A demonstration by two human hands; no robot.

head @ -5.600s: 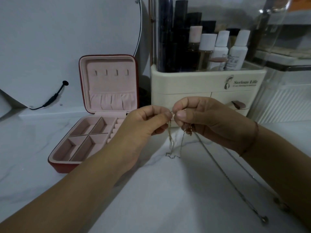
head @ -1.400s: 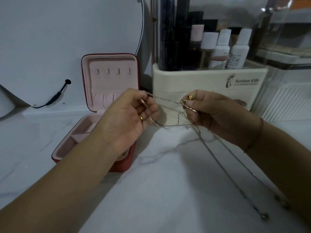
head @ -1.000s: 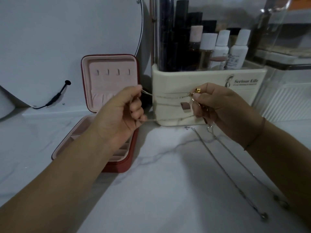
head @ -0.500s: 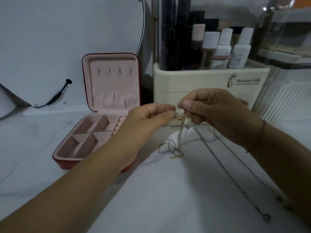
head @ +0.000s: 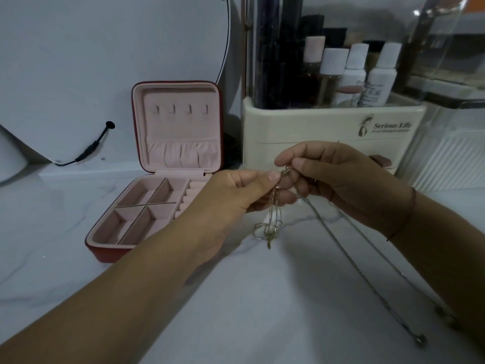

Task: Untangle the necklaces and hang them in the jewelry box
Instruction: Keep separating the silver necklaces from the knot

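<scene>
The left hand (head: 236, 195) covers the right side of the jewelry box (head: 118, 243). Where its fingers (head: 262, 178) and the right hand (head: 341, 185) pinch the gold necklace (head: 273, 214), the clasp is too small to make out, and the strands in its knot cannot be followed. The silver necklace (head: 349, 261) runs partly under the right forearm (head: 446, 245); its pendants (head: 420, 340) are blurred.

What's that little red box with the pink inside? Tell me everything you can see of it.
The small square red jewelry box stands open on the white marbled counter. Its lid is upright, lined in soft-looking pink, with four bare hooks above a gathered pocket. The base holds four divided compartments and a row of ring rolls. The left forearm hides its near right corner.
</scene>
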